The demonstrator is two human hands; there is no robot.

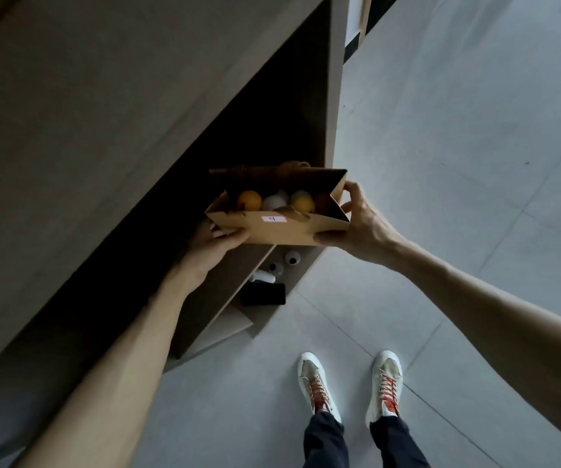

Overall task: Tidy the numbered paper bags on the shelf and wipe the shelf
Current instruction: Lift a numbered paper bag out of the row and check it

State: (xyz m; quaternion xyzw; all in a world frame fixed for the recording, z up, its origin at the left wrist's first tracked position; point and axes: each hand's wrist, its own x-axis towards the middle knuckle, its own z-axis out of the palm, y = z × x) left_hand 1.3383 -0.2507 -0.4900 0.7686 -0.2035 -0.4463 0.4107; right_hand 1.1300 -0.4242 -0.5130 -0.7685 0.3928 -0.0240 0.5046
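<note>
- At the mouth of the dark shelf [334,96] opening, a brown paper bag [292,229] with a white label reading 4 is held between both hands, partly out over the lower shelf level.
- Left hand [213,246] grips the bag's lower left corner, fingers curled onto its front face; right hand [360,224] grips the right end, thumb under the bottom edge and fingers curled around the side fold.
- Inside the open bag sit round balls [272,201], orange and white.
- Progress looks early: only this 1 bag is being handled, whether going in or coming out cannot be told, and no cloth is in view, so wiping seems not yet begun.
- Another brown shape just behind the bag may be a 2nd bag; its number is hidden.
- Shelf interior is too dark to read.
- Lower down sit small pale vases [289,260] and a black box [263,294], hard to make out.
</note>
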